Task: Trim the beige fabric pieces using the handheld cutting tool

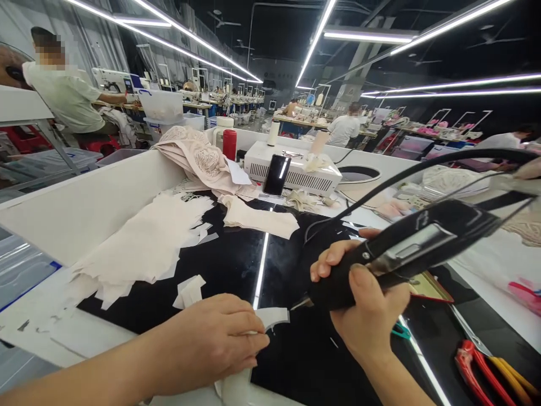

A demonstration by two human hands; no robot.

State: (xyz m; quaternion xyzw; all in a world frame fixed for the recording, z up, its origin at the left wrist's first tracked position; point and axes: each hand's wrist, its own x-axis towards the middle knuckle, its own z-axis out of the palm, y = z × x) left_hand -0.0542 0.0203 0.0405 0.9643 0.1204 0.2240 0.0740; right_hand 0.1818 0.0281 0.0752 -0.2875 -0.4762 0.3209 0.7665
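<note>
My left hand (211,341) pinches a small white fabric piece (276,316) low over the black glossy board (236,265). The free end of that piece points right. My right hand (367,299) is wrapped round a black corded handheld tool (406,242) with a thin metal tip. This tip (301,303) is close to the right end of the fabric piece; whether they touch I cannot tell. Beyond my left hand lies a small folded white scrap (190,291). A large pile of cream fabric pieces (139,237) spreads to the left, and a smaller cream stack (257,217) lies farther back.
Red-handled scissors (473,366) lie at the lower right. At the back stand a phone (277,175), a vented white box (296,166), a red thread cone (229,145) and lace-patterned beige fabric (198,155). The tool's black cable (380,186) arches over the right side. People sit at sewing machines beyond.
</note>
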